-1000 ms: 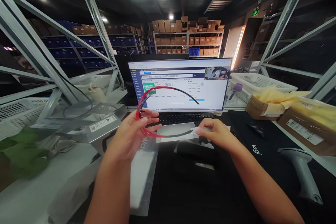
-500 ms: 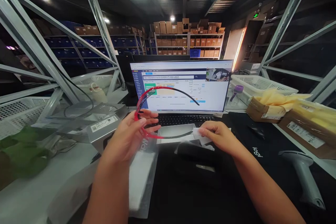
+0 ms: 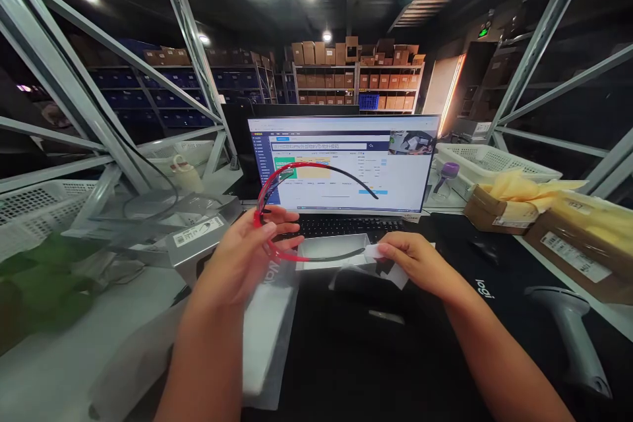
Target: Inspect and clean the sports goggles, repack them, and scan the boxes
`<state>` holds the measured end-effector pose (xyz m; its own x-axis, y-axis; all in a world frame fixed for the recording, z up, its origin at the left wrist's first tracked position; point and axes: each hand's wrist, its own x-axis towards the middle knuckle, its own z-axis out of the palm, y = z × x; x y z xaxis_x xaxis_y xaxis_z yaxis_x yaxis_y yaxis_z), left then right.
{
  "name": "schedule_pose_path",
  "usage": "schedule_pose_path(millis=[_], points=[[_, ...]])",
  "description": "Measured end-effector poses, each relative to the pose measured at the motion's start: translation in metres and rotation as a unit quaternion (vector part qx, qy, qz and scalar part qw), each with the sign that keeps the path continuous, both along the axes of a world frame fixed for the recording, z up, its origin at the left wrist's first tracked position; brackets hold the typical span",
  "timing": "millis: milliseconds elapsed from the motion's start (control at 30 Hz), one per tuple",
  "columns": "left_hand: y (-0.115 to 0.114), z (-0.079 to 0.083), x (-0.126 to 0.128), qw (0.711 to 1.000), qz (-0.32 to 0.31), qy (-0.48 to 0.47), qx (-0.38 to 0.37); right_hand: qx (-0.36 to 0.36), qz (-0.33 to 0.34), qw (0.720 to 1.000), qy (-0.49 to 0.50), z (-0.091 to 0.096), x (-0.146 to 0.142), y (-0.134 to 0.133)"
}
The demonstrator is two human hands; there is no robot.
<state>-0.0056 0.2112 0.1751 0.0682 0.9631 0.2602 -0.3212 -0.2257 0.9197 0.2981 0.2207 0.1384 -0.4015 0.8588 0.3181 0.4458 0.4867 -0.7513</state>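
Note:
My left hand (image 3: 244, 257) holds up a red and black glasses frame (image 3: 277, 179) by its front, in front of the monitor (image 3: 341, 161); one black temple arm (image 3: 353, 178) reaches right across the screen. My right hand (image 3: 420, 262) is closed on a small white paper (image 3: 390, 262) just in front of the keyboard (image 3: 341, 225). Below that hand a dark case or pouch (image 3: 368, 283) lies on the black mat. A small white open box (image 3: 336, 247) sits between my hands.
A clear plastic bag (image 3: 267, 336) lies under my left arm. Clear packets with labels (image 3: 192, 231) pile at left beside a white basket (image 3: 30, 211). A barcode scanner (image 3: 568, 330) lies at right, near cardboard boxes with yellow padding (image 3: 544, 211).
My right hand has slid slightly right and nearer, closing on the white paper. The left hand and glasses frame have barely moved.

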Motion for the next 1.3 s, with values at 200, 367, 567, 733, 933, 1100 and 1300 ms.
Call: schedule_pose_path(millis=[200, 367, 567, 733, 933, 1100, 1300], points=[[-0.001, 0.001, 0.002, 1.0, 0.005, 0.008, 0.003, 0.006, -0.002, 1.0, -0.013, 0.0, 0.0, -0.003], [-0.003, 0.003, 0.003, 1.0, 0.008, 0.007, -0.006, 0.001, -0.002, 1.0, -0.002, 0.0, -0.001, -0.002], [-0.004, 0.002, 0.002, 1.0, -0.002, 0.021, -0.004, 0.0, -0.005, 1.0, 0.004, 0.002, -0.001, -0.003], [-0.003, 0.001, 0.002, 1.0, -0.016, 0.021, 0.002, 0.013, 0.001, 1.0, -0.007, 0.0, -0.002, -0.004], [0.0, -0.002, 0.007, 0.999, -0.042, 0.022, -0.002, 0.079, 0.025, 0.996, -0.04, 0.002, -0.007, -0.009], [-0.001, -0.003, 0.019, 0.998, -0.058, 0.01, -0.011, 0.182, 0.045, 0.975, -0.116, -0.001, -0.007, -0.013], [0.002, -0.013, 0.047, 0.995, -0.029, -0.084, -0.046, 0.446, -0.181, 0.823, -0.301, -0.002, -0.024, -0.03]])
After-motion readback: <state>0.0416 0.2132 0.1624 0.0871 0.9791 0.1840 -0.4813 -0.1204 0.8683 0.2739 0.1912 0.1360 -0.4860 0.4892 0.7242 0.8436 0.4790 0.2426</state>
